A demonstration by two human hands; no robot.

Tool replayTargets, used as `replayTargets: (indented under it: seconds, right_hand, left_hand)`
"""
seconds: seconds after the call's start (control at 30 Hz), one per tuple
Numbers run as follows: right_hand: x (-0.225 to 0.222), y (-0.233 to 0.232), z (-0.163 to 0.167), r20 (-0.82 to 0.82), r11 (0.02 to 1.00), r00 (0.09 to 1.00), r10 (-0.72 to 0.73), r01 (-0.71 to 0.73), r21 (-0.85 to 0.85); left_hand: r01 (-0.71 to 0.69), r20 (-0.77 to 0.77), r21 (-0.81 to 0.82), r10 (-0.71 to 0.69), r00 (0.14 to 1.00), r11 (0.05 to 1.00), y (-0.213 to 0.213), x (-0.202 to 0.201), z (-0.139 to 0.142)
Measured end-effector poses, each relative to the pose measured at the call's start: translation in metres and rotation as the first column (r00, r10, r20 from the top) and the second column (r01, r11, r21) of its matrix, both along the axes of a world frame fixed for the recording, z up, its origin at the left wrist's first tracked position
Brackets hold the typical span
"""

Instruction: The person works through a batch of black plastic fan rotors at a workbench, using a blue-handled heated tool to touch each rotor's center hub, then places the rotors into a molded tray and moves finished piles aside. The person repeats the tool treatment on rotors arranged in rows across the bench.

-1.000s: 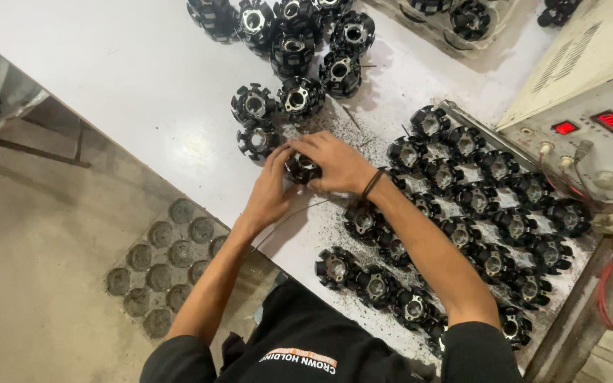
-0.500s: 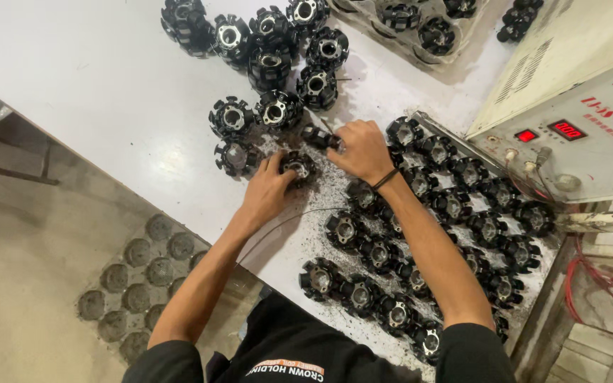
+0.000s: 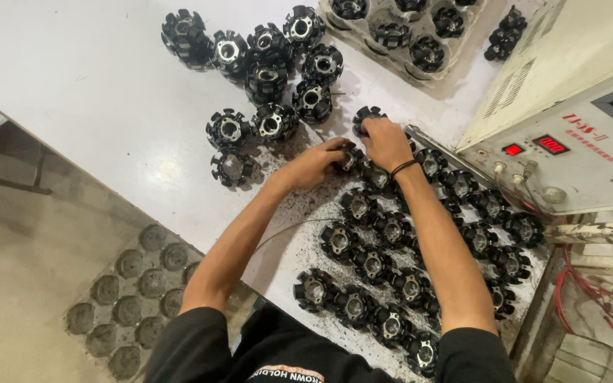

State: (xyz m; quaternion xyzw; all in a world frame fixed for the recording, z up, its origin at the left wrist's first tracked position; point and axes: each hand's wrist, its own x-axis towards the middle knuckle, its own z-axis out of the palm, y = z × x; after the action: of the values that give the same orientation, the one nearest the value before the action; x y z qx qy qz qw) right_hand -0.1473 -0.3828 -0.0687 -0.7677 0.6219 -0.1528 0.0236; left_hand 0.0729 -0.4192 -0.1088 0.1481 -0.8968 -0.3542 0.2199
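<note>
Black stator cores crowd the white counter (image 3: 72,85) beside the tester box (image 3: 569,142). Left hand (image 3: 313,164) and right hand (image 3: 384,142) pinch one stator core (image 3: 352,157) (likely heavy, rigid, best gripped by its toothed rim).

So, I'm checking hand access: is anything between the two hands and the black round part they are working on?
No. The left hand and right hand both already touch the black round part between them; nothing visible lies between. Other black parts crowd close beside it.
</note>
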Motion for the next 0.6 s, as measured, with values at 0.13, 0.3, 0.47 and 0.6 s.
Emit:
replayTargets:
  seconds: [0.13, 0.3, 0.47, 0.6]
  right_hand:
    - [-0.003, 0.008, -0.003, 0.111, 0.999, 0.993, 0.039, -0.042, 0.025]
    - [-0.01, 0.0, -0.006, 0.13, 0.994, 0.991, 0.009, 0.005, -0.106]
    - [-0.004, 0.018, -0.016, 0.054, 0.993, 0.995, 0.084, -0.08, -0.088]
    - [0.02, 0.057, -0.023, 0.044, 0.988, 0.991, 0.126, -0.122, -0.09]
  left_hand:
    - [-0.087, 0.023, 0.127, 0.085, 0.996, 0.988, 0.001, 0.006, -0.001]
    - [-0.164, 0.086, 0.054, 0.159, 0.984, 0.985, 0.007, -0.005, 0.002]
    - [-0.448, -0.168, -0.248, 0.417, 0.893, 0.859, 0.032, 0.037, -0.013]
    - [-0.825, -0.113, -0.41, 0.876, 0.469, 0.389, 0.044, 0.126, -0.017]
